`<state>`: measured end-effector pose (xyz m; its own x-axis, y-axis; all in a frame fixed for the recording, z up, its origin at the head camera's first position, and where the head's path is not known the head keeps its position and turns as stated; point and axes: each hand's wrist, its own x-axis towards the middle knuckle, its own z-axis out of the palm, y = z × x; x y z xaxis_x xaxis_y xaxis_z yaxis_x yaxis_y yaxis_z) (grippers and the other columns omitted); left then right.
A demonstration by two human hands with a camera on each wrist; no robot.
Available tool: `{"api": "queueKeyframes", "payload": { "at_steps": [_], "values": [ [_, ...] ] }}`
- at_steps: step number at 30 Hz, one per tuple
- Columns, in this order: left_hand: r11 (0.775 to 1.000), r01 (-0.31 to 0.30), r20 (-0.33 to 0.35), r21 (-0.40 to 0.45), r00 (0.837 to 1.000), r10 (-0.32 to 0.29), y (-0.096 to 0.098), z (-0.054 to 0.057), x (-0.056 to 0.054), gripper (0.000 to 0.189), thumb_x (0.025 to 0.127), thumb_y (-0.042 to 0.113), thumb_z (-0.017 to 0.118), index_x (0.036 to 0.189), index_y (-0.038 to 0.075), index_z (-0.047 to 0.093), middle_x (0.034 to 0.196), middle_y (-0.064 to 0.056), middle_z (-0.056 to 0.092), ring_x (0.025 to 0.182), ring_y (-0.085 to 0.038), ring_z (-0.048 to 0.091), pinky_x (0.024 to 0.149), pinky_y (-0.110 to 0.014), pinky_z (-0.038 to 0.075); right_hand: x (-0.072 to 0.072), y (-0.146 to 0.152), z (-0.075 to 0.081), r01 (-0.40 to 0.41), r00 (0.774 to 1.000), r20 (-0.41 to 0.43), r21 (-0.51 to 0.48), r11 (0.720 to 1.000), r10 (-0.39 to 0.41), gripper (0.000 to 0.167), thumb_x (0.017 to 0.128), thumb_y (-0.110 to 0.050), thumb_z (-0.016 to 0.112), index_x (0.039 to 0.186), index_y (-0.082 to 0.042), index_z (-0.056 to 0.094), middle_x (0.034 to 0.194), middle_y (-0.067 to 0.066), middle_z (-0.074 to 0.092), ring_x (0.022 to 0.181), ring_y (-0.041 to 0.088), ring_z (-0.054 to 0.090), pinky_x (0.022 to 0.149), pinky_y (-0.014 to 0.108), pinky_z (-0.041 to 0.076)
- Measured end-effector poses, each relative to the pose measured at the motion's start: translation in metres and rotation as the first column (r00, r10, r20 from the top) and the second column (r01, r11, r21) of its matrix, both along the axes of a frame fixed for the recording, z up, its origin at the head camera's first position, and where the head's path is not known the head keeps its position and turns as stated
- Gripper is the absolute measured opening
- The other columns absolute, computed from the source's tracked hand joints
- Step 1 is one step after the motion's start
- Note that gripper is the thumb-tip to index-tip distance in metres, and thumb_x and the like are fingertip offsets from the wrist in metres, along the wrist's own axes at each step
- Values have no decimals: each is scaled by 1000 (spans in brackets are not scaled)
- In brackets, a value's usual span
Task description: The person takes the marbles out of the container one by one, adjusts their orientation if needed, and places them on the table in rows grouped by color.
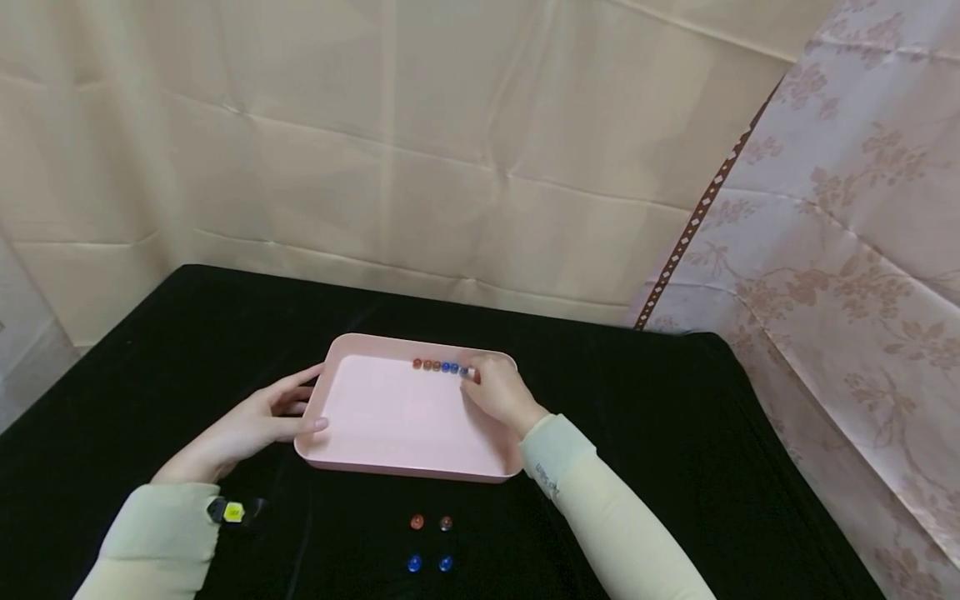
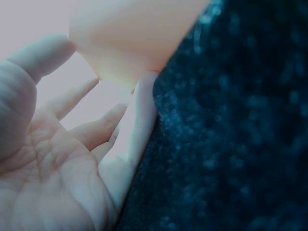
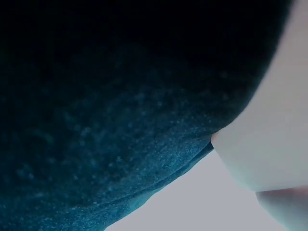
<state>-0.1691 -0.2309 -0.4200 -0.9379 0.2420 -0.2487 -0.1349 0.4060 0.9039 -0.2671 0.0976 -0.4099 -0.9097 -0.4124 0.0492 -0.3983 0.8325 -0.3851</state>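
A shallow pink tray lies on the black cloth. My left hand holds its left side, thumb over the rim and the other fingers along the outside; the left wrist view shows this hand against the tray's wall. Along the tray's far wall runs a row of small glass marbles, orange-brown marbles on the left and blue marbles on the right. At the row's right end my right hand pinches a blue marble, partly hidden by the fingertips.
On the black cloth in front of the tray sit two orange-brown marbles and two blue marbles. Behind the table hangs a beige curtain; a floral curtain hangs on the right.
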Motion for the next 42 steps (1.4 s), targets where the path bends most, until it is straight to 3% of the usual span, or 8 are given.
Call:
{"api": "queueKeyframes", "payload": {
  "at_steps": [7,20,30,42],
  "values": [
    [1000,3,-5,-4,1000,-3,-2,-2,-1,86,92,36,69,160,21,17,147,-25,45,127,-35,48,98,-55,49,2,-1,0,3,1000,8,6,1000,-3,17,93,-12,67,107,-4,72,86,5,65,74,14,54,73,29,48],
    [1000,6,-16,-1,1000,-6,-3,-3,-2,86,92,36,69,160,20,19,147,-24,45,127,-35,48,98,-56,48,5,-3,-4,32,999,24,42,999,-33,14,95,-12,65,105,-6,73,104,9,69,83,15,57,84,31,55],
    [1000,-2,-25,-13,1000,2,-2,-4,0,88,91,38,69,160,22,17,148,-23,44,127,-34,48,101,-58,46,5,-4,-3,46,998,45,17,999,-47,12,94,-18,69,98,-8,74,96,5,70,82,14,59,83,30,56],
    [1000,5,-11,-3,1000,-5,-2,-3,-1,86,92,36,69,160,20,18,148,-25,42,128,-36,47,100,-56,48,5,-3,-3,27,1000,16,23,999,-27,12,94,-14,68,101,-6,75,103,9,71,91,16,63,91,34,56]
  ]
}}
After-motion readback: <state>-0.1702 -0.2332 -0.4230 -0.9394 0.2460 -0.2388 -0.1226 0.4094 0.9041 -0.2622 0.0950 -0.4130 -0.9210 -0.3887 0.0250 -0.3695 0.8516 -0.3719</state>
